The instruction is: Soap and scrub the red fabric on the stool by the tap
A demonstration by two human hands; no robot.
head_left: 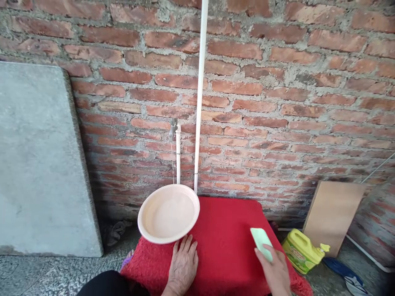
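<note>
A pale cream basin (168,213) sits at the left end of a low surface draped in a red fluffy cloth (228,234). My left hand (182,263) lies palm down on the cloth, fingers stretched out, its fingertips close to the basin's near rim. Whether they touch the rim I cannot tell. On the right, over the cloth, my right hand (274,265) grips a pale green flat piece (261,240) between thumb and fingers. The piece's exact kind is unclear, and its lower end is partly covered by the fingers.
Behind stands a brick wall (240,86) with a white pipe (200,94) and a tap (173,129). A grey slab (40,160) leans at left. To the right are a yellow jug (304,251), a brown board (335,213) and blue footwear (342,269).
</note>
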